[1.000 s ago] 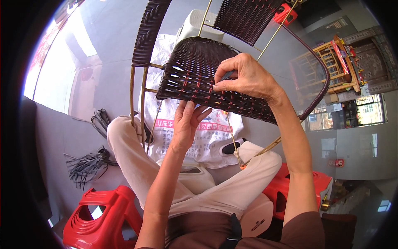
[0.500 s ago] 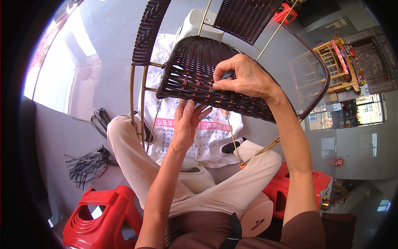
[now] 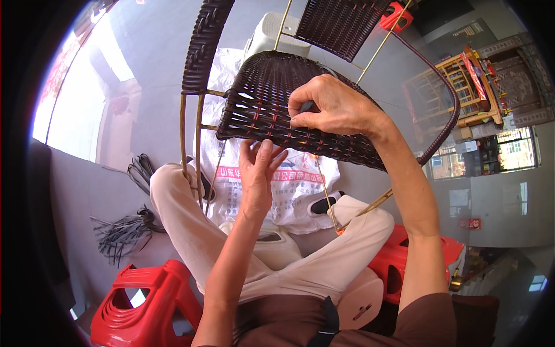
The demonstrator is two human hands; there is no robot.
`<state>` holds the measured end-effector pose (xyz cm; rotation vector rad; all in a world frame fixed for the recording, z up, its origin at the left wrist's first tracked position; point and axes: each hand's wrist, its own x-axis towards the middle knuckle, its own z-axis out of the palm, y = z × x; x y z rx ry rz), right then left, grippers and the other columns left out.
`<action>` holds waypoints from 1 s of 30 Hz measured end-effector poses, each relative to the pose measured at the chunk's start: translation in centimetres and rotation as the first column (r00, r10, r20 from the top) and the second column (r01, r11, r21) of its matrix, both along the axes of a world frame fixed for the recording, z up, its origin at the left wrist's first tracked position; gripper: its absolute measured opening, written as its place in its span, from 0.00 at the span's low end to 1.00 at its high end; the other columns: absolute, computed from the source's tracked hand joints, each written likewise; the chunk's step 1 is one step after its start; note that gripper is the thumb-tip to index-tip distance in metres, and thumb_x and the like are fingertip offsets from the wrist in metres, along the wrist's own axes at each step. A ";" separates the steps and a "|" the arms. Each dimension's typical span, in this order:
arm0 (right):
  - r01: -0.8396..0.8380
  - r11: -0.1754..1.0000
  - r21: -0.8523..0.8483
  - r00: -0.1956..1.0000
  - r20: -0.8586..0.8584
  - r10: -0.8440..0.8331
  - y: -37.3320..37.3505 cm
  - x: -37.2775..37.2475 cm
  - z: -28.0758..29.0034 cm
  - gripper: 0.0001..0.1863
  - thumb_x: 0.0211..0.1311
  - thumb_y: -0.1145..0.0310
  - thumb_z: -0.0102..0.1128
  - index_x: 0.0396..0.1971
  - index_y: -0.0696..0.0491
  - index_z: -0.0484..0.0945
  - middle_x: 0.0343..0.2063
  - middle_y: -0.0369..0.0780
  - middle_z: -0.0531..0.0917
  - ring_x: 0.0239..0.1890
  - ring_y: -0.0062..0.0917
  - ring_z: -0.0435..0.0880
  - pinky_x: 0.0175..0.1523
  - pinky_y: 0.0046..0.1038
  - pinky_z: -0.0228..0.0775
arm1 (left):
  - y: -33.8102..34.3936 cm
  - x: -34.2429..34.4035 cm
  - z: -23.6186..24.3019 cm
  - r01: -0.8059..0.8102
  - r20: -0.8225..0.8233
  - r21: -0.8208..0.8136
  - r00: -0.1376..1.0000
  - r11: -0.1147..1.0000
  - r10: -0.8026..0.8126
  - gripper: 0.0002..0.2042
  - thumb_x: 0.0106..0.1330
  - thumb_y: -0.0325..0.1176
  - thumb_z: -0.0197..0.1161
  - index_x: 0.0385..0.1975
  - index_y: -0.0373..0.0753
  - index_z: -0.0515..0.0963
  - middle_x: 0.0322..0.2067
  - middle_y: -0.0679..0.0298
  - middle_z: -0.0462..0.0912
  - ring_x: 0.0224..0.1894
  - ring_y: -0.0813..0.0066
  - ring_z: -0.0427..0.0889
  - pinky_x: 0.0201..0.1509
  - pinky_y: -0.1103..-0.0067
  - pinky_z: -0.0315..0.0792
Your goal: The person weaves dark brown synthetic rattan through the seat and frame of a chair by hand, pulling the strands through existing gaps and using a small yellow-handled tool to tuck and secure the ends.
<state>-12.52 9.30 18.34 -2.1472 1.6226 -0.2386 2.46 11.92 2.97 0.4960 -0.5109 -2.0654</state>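
Note:
A woven chair seat (image 3: 260, 95) of dark brown strips with reddish crossing strands tilts in front of me on a brass-coloured frame (image 3: 200, 130). My right hand (image 3: 332, 107) is closed in a pinch above the weave, gripping a small dark grey object (image 3: 311, 107); the fingers hide most of it, so its kind is unclear. Below the front edge of the seat, my left hand (image 3: 258, 173) points upward with its fingers apart, the tips at the underside. Its fingertips are partly covered by the seat edge. The woven backrest (image 3: 341, 26) and a braided armrest (image 3: 203, 46) rise beyond.
A white printed sack (image 3: 289, 199) lies under the chair. Bundles of dark grey strips (image 3: 126, 236) rest on the floor at left. Red plastic stools stand at my left (image 3: 139, 306) and right (image 3: 399, 263). A pale stool (image 3: 274, 34) is behind the seat, wooden furniture (image 3: 471, 92) farther right.
My right hand has shifted slightly left along the weave, still pinching the dark grey object. My left hand has stayed nearly in place under the edge.

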 end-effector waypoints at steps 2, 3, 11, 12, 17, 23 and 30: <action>0.046 0.998 0.052 0.999 -0.018 -0.045 0.3 0.1 0.4 0.10 0.45 0.68 0.61 0.24 0.60 0.79 0.21 0.44 0.81 0.25 0.30 0.79 0.35 0.30 0.70 | 0.6 0.4 0.9 -0.151 0.260 0.031 0.956 0.988 0.138 0.25 0.60 0.39 0.61 0.50 0.34 0.59 0.44 0.54 0.69 0.43 0.65 0.78 0.49 0.76 0.73; 0.090 0.991 0.104 0.996 -0.034 -0.087 0.3 0.1 0.6 0.11 0.44 0.66 0.60 0.25 0.58 0.81 0.24 0.46 0.81 0.29 0.35 0.81 0.40 0.33 0.72 | 1.1 1.0 1.5 -0.210 0.367 -0.004 0.909 0.978 0.197 0.22 0.61 0.36 0.61 0.48 0.33 0.60 0.41 0.57 0.69 0.38 0.70 0.77 0.44 0.79 0.72; 0.026 0.999 0.021 0.999 0.024 -0.026 0.5 -0.1 -0.3 0.12 0.46 0.65 0.60 0.25 0.59 0.79 0.24 0.47 0.81 0.31 0.38 0.81 0.41 0.34 0.71 | 0.0 2.4 5.4 -0.033 0.339 -0.916 0.468 0.400 0.816 0.10 0.48 0.19 0.64 0.32 0.37 0.80 0.33 0.61 0.77 0.39 0.65 0.74 0.46 0.74 0.65; 0.027 0.999 0.019 0.999 0.034 -0.028 0.5 -0.1 -0.2 0.12 0.46 0.65 0.60 0.25 0.59 0.79 0.24 0.47 0.81 0.31 0.39 0.81 0.41 0.35 0.71 | -0.9 2.0 5.7 0.037 0.310 -0.943 0.452 0.330 0.836 0.10 0.48 0.20 0.64 0.31 0.38 0.80 0.33 0.62 0.77 0.40 0.65 0.74 0.48 0.74 0.64; -0.010 0.999 -0.041 0.998 0.057 0.012 0.5 -0.6 -1.0 0.11 0.45 0.70 0.60 0.27 0.62 0.77 0.24 0.47 0.80 0.29 0.35 0.80 0.39 0.32 0.69 | -4.6 2.2 7.7 0.414 0.355 -0.901 0.537 0.128 0.766 0.06 0.47 0.24 0.65 0.27 0.36 0.80 0.29 0.66 0.76 0.36 0.68 0.74 0.44 0.74 0.65; 0.000 1.000 0.015 0.997 0.072 -0.001 0.4 -0.7 -1.2 0.11 0.45 0.70 0.60 0.28 0.61 0.78 0.25 0.48 0.81 0.31 0.37 0.80 0.43 0.33 0.70 | -6.5 2.4 8.5 0.512 0.329 -0.857 0.629 -0.057 0.704 0.06 0.45 0.24 0.66 0.25 0.36 0.80 0.28 0.66 0.76 0.32 0.69 0.74 0.35 0.76 0.69; -0.033 0.999 -0.022 0.992 0.124 0.036 0.6 -0.6 -1.2 0.11 0.46 0.70 0.60 0.28 0.61 0.78 0.24 0.47 0.81 0.31 0.35 0.80 0.43 0.32 0.69 | -6.6 2.4 7.4 0.431 0.152 -0.879 0.658 -0.204 0.737 0.07 0.45 0.22 0.66 0.26 0.36 0.78 0.28 0.65 0.75 0.31 0.68 0.74 0.35 0.74 0.69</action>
